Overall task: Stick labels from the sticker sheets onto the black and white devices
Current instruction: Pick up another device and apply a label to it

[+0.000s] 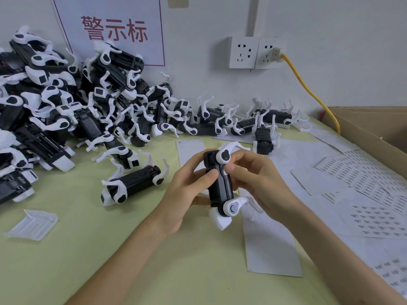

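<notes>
Straight below the wall socket [243,52], the device [220,188] is held just above the desk [110,249]. The left hand [187,188] wraps its black body. The right hand [253,177] pinches its side, thumb on a small label [225,172] (barely visible). It looks like light, stiff plastic with thin, likely fragile white legs, so grip the body. Sticker sheets [363,179] lie below-right of the socket.
</notes>
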